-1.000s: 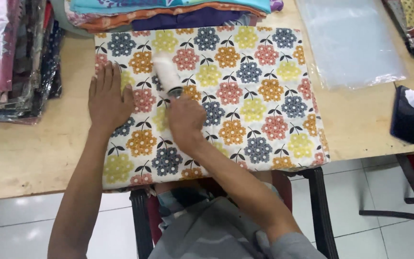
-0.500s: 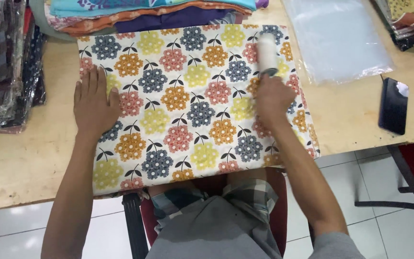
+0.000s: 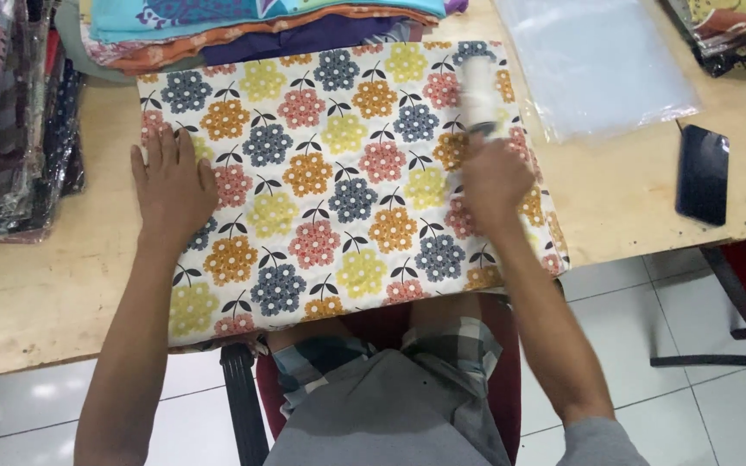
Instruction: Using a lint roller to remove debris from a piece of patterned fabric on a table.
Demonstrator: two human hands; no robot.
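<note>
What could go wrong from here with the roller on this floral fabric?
1. The folded floral fabric overhangs the table edge near the lap; only the flat left hand pins it, so it may slide.
2. The right hand works the lint roller beside the clear plastic bag, which might catch.

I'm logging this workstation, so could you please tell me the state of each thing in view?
Flower-printed folded cloth: flat on the table.
White lint roller: gripped, lying on the cloth.
Right hand: closed on the roller.
Left hand: flat, pressing the cloth.
Clear plastic bag: flat, empty.
Black phone: screen dark.
</note>
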